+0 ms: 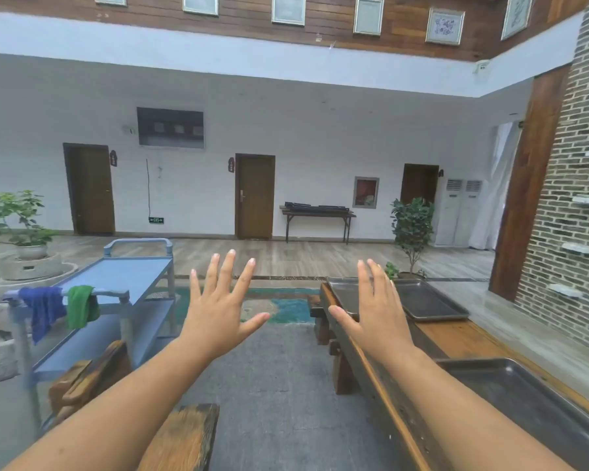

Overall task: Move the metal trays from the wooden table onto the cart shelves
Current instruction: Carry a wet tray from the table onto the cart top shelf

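Observation:
My left hand (pixel 218 311) and my right hand (pixel 378 314) are both raised in front of me, fingers spread and straight, holding nothing. A long wooden table (pixel 463 338) runs along the right. Two metal trays lie side by side at its far end; the right one (pixel 429 300) shows fully, the left one (pixel 346 294) is partly hidden behind my right hand. A third metal tray (pixel 531 402) lies near me at the lower right. The blue cart (pixel 123 277) with two visible shelves stands to the left; its shelves carry no trays.
A blue cloth (pixel 43 307) and a green cloth (pixel 80 305) hang on the cart's near handle. Wooden stools (pixel 92 372) stand near my left arm. A grey carpet (pixel 276 385) covers the floor between cart and table. Potted plants and stone basins stand at far left.

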{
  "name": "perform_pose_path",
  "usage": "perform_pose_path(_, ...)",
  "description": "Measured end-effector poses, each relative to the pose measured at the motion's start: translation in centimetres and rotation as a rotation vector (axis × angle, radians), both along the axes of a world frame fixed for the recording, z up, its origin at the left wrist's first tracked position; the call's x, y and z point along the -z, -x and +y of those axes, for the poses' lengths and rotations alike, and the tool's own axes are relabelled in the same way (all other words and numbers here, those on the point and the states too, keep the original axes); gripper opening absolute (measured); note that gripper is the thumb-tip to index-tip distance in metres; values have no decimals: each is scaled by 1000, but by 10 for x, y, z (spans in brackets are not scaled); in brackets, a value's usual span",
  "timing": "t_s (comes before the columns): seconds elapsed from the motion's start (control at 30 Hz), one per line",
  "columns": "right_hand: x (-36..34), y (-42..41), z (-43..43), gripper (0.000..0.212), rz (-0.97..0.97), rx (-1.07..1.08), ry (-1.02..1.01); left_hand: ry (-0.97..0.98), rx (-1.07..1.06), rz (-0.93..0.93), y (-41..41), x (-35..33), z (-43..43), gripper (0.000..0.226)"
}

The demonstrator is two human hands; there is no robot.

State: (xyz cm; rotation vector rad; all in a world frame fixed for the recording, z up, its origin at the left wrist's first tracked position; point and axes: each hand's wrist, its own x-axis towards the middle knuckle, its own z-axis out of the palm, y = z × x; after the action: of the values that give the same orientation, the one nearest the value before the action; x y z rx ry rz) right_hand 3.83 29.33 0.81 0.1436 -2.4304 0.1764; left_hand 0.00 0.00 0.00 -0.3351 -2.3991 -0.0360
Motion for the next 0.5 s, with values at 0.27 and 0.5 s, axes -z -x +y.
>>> perform_pose_path(0.27,51,117,55,108,-101,-5,42,22,-15,-36,108,35,44,98)
perform_pose_path(0.5,83,219,119,102,-214,-17,32,42,-24,-168,200,71,111,100)
